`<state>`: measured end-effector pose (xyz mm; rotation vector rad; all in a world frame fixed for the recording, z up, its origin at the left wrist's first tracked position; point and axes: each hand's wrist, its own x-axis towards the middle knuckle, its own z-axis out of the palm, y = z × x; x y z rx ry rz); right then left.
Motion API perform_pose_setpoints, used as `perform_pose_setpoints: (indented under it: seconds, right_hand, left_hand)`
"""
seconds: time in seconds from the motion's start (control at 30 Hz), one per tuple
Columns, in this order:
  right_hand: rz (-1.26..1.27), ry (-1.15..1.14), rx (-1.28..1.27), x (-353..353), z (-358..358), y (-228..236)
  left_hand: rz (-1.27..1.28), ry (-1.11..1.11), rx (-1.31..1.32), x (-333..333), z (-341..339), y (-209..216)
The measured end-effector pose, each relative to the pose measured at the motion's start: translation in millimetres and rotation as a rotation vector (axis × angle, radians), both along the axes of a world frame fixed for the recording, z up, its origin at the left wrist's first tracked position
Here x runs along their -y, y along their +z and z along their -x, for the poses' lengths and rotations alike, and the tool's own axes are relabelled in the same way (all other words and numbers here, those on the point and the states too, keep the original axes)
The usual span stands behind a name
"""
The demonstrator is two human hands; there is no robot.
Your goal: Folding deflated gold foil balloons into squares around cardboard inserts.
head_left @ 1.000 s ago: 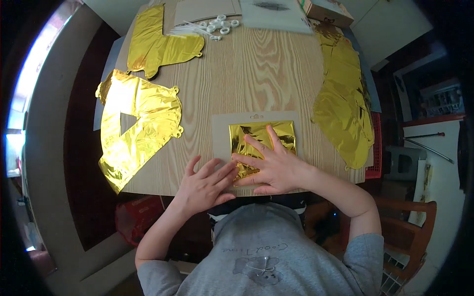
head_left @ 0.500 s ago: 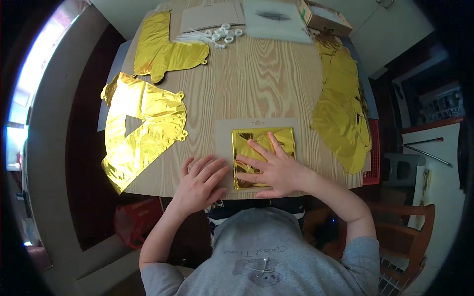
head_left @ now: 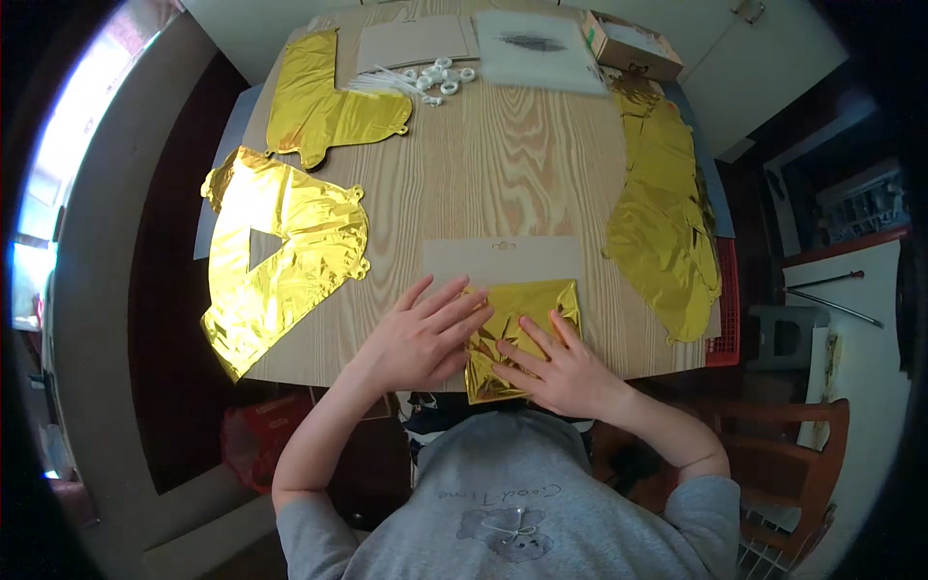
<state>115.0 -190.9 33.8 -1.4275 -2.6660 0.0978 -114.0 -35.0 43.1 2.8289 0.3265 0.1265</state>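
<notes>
A folded gold foil balloon [head_left: 527,294] lies as a flat square near the table's front edge. Its lower end reaches over that edge. Under its far side shows a beige backing card [head_left: 503,259] with a hanger slot. My right hand [head_left: 575,377] rests on the foil with fingers spread. My left hand [head_left: 420,333] is at the foil's left edge, fingers stretched out and some overlapping the foil; whether they press on it I cannot tell.
Flat gold foil balloons lie on the wooden table: an A-shaped one [head_left: 319,227] at left, an L-shaped one [head_left: 304,92] behind it, more [head_left: 662,227] at right. White ribbon rolls [head_left: 445,79], cards [head_left: 416,41], a plastic sleeve [head_left: 541,58] and an open box [head_left: 633,53] stand at the back.
The folded foil has slid toward me on the card, past the table edge, with my right hand on it. My left hand has moved right and away from me, onto the foil's left edge.
</notes>
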Motion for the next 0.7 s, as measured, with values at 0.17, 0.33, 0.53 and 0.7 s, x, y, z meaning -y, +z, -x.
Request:
perform_pose_setpoints:
  seconds: [0.17,0.33,0.53,0.7]
  right_hand:
    - [-0.201,0.0,-0.214,5.6,-8.3,5.0]
    - [-0.101,-0.222,-0.431,-26.6,-33.2,40.3]
    - [0.163,-0.374,-0.607,-110.6,-68.3,76.1]
    - [0.467,-0.472,-0.814,-171.9,-87.9,44.4]
  left_hand:
    - [0.116,-0.096,0.022,-15.2,-7.7,-16.9]
    - [0.354,-0.108,0.207,-25.1,-8.5,-18.0]
    - [0.723,0.442,0.088,-17.7,-26.0,-6.0]
    - [1.007,0.59,0.424,-37.1,-32.6,-39.5]
